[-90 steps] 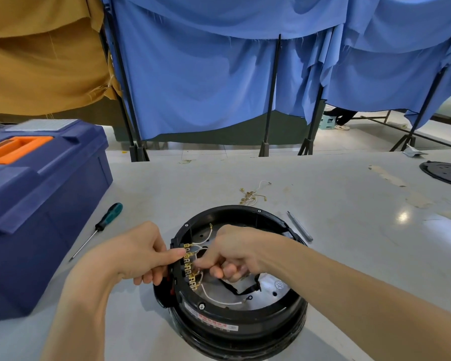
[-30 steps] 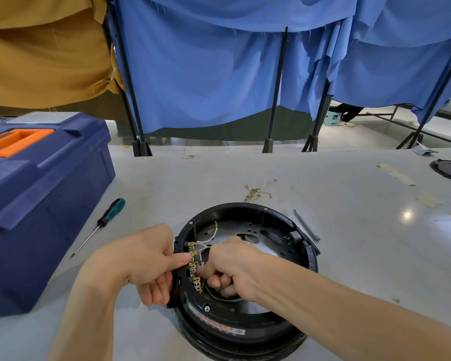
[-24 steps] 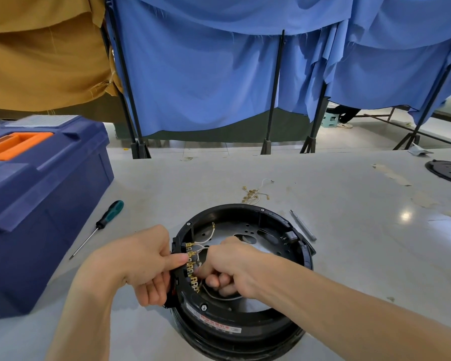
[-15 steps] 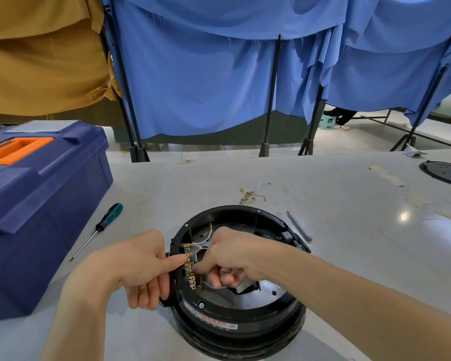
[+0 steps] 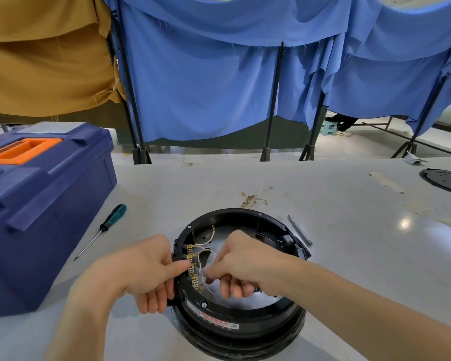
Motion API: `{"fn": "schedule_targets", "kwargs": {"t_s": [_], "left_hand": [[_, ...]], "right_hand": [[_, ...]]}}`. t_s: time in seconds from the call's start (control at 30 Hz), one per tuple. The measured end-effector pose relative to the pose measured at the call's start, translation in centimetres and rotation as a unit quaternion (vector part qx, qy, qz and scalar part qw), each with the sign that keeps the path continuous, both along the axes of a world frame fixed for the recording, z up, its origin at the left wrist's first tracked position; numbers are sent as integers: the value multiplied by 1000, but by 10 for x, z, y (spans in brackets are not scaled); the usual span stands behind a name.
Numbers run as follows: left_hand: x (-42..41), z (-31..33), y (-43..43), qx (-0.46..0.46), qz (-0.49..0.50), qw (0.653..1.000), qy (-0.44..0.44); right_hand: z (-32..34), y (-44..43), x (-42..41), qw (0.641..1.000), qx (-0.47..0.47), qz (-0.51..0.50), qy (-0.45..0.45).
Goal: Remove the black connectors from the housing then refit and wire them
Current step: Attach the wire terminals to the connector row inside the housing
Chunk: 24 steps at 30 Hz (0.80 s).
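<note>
A round black housing lies open side up on the grey table. On its left inner wall sits a black connector strip with brass terminals and thin white wires. My left hand grips the housing's left rim, thumb pressed against the terminal row. My right hand reaches inside the housing and pinches a white wire end beside the terminals. The wire tip is hidden by my fingers.
A dark blue toolbox with an orange handle stands at the left. A green-handled screwdriver lies beside it. Loose brass terminals with wire and a grey metal tool lie behind the housing. A black disc sits far right.
My right hand shifted slightly within the housing, working along the terminal row. My left hand kept its grip on the rim. The housing stayed in place.
</note>
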<state>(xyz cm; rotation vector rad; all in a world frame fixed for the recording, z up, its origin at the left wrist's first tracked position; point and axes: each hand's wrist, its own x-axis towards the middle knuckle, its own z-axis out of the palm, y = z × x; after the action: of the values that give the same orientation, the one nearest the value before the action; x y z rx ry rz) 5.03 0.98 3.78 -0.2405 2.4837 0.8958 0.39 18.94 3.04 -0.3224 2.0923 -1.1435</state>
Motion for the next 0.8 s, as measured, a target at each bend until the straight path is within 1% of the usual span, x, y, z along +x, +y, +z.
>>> {"fn": "schedule_targets", "kwargs": {"t_s": [0.07, 0.13, 0.37, 0.5, 0.63, 0.8], "left_hand": [[2, -3, 0, 2, 7, 1000, 12], [5, -7, 0, 5, 14, 999, 33], [18, -31, 2, 17, 68, 987, 143], [23, -41, 2, 68, 95, 973, 198], [25, -50, 0, 102, 114, 962, 226], [26, -56, 0, 109, 124, 955, 247]], "right_hand": [[-3, -1, 4, 1000, 16, 18, -3], [-6, -4, 6, 1000, 16, 13, -15], [-17, -11, 7, 998, -2, -15, -65], [-22, -9, 8, 995, -22, -45, -85], [-21, -7, 10, 994, -34, -63, -81], [-19, -5, 12, 991, -49, -92, -84]]}}
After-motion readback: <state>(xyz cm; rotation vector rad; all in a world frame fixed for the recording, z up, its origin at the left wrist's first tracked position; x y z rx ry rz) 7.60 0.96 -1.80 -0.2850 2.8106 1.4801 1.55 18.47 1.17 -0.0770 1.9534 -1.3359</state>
